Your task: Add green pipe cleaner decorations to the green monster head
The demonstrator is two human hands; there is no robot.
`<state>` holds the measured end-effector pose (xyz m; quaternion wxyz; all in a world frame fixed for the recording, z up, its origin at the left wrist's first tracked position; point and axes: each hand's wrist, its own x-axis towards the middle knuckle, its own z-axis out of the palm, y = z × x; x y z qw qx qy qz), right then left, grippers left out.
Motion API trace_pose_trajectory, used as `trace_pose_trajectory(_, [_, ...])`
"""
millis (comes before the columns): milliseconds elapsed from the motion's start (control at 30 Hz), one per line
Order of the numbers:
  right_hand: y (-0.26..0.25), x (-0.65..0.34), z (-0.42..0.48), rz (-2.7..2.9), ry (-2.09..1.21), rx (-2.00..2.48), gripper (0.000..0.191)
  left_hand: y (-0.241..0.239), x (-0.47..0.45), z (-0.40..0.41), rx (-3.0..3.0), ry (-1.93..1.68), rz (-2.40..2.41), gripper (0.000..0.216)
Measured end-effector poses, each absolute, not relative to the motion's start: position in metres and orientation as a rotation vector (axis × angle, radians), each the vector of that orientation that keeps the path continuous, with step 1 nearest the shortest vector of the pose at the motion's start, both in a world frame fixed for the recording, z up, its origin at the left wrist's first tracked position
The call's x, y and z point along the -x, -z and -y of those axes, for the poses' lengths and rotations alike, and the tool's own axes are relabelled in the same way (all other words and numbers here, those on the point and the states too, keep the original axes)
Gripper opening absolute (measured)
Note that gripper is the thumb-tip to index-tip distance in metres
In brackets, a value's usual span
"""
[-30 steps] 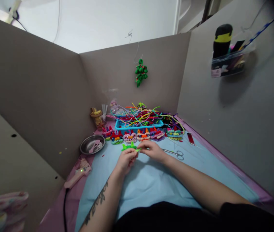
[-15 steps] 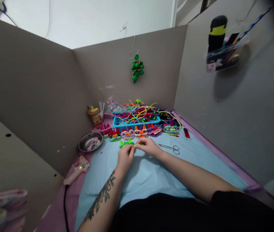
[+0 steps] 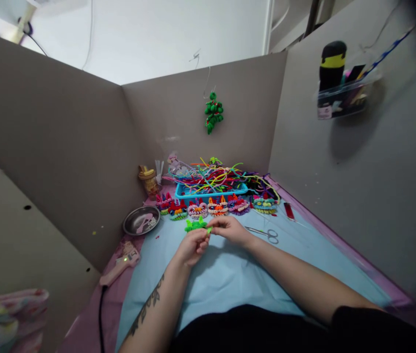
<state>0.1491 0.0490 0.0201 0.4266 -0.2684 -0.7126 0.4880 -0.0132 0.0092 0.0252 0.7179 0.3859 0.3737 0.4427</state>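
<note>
Both hands meet over the blue cloth at the middle of the table. My left hand (image 3: 193, 245) is closed, its fingers curled, and it pinches a small yellow-green piece of pipe cleaner (image 3: 209, 230). Coming in from the other side, my right hand (image 3: 231, 230) has thumb and fingertips closed on the same small piece. Just beyond the left hand lies a fuzzy green pipe-cleaner piece (image 3: 195, 225) with two lighter green points on top; the hand covers part of its lower edge. Scissors (image 3: 264, 234) lie to the right of my right hand.
Behind the hands is a row of colourful pipe-cleaner heads (image 3: 197, 210). A blue tray (image 3: 211, 192) heaped with pipe cleaners stands behind them. At left are a metal bowl (image 3: 129, 225) and a pink glue gun (image 3: 119, 268). Grey panels (image 3: 200, 117) enclose the table.
My left hand has turned, its fingers now more curled, and the yellow-green piece shows more plainly between the fingertips. The whole view has shifted slightly, with things appearing lower and further right.
</note>
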Motion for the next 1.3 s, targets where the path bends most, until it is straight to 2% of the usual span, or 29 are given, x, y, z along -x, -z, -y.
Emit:
trace_pose_trajectory(100, [-0.026, -0.152, -0.046, 1.886, -1.073, 0.700, 0.015, -0.026, 0.014, -0.009, -0.823, -0.910, -0.801, 0.024])
trace_pose_trajectory(300, [-0.025, -0.151, -0.046, 1.960, -0.865, 0.847, 0.013, -0.017, 0.006, -0.009, -1.239, -1.148, -1.054, 0.033])
trace_pose_trajectory(433, [-0.024, -0.149, -0.045, 1.940, -0.904, 0.863, 0.014, -0.012, 0.007, -0.010, -1.370, -1.168, -1.110, 0.032])
trace_pose_trajectory(667, [-0.022, -0.150, -0.051, 1.816, -1.000, 0.839, 0.013, -0.013, 0.005, -0.010, -1.231, -1.194, -1.048, 0.029])
trace_pose_trajectory(867, [-0.023, -0.153, -0.053, 1.833, -1.145, 0.665, 0.020, -0.022, 0.011, -0.006, -0.984, -0.935, -0.783, 0.028])
trace_pose_trajectory(1000, [-0.024, -0.155, -0.054, 1.899, -1.002, 0.605, 0.016, -0.024, 0.010, -0.005, -0.952, -0.886, -0.771, 0.028])
trace_pose_trajectory(1133, [-0.025, -0.154, -0.053, 1.945, -0.845, 0.700, 0.015, -0.018, 0.007, -0.008, -1.139, -1.094, -0.932, 0.032])
trace_pose_trajectory(1300, [-0.025, -0.152, -0.051, 1.935, -0.859, 0.764, 0.013, -0.013, 0.007, -0.011, -1.369, -1.188, -1.083, 0.033])
